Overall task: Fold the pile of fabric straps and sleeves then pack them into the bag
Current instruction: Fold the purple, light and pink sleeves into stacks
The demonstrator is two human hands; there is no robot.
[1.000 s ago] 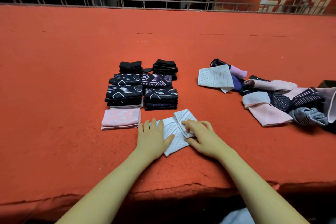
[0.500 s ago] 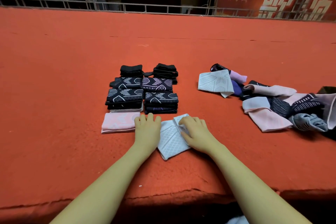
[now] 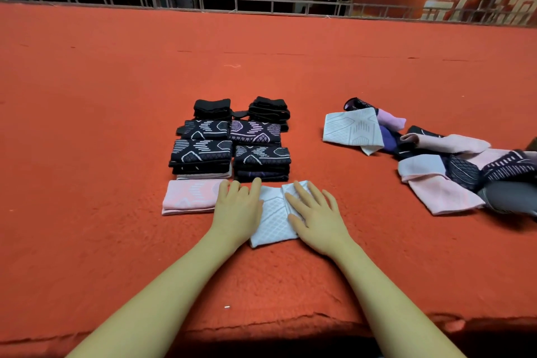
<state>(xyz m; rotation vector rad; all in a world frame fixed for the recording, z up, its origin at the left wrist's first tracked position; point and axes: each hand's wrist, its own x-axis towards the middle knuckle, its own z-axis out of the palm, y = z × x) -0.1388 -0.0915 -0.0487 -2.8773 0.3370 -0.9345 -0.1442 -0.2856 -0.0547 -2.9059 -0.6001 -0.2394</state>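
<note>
Soft even light covers my red carpet; beyond its far edge everything is dark, the railing bowed by the lens.

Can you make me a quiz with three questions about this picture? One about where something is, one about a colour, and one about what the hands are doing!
1. Where is the unfolded pile?
A. Right of the folded stacks
B. Left of the folded stacks
C. Under the hands

2. What colour is the folded piece beside the left hand?
A. Green
B. Pink
C. Yellow

3. What are the hands doing to the white piece?
A. Lifting it high
B. Pressing it flat
C. Not touching it

Answers:
1. A, the loose heap lies to the right of the neat dark stacks.
2. B, it is pale pink and lies on the red carpet.
3. B, the left hand and right hand rest on it with straight fingers.
</note>
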